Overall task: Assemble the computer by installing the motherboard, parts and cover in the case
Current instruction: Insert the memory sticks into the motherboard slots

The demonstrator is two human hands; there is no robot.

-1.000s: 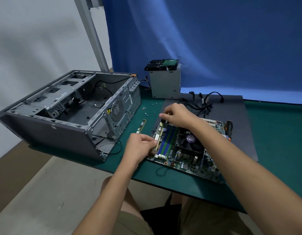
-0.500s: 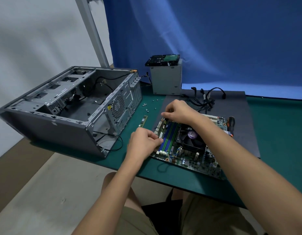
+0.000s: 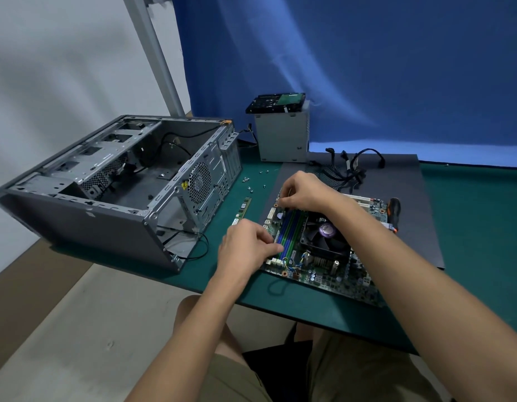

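A second ago a memory module stood proud of the outermost slot, with a hand at each end of it. Now no raised edge shows between the hands, and the memory slots (image 3: 289, 230) read as flat blue and green strips. The module has probably dropped home, or nearly so, though the fingers hide the latches at both ends.

The left hand (image 3: 245, 245) sits at the near end of the slots with its fingers curled and its fingertips bunched against the slot. The right hand (image 3: 305, 192) sits at the far end, also with its fingers curled downward. Whether either hand pinches the module or only presses on it cannot be told.

The motherboard (image 3: 332, 274) is not yet in the case (image 3: 77, 224). It lies flat on the desk (image 3: 469, 227), partly on a dark panel (image 3: 411, 227), with its black cooler fan (image 3: 325, 233) just beside the slots. A second memory module (image 3: 243, 208) lies on the green mat between the board and the case, so it seems one more stick is still to be fitted. The case lies on its side to the left, open and holding only loose wires. Small screws (image 3: 245, 179) are scattered near its rear.
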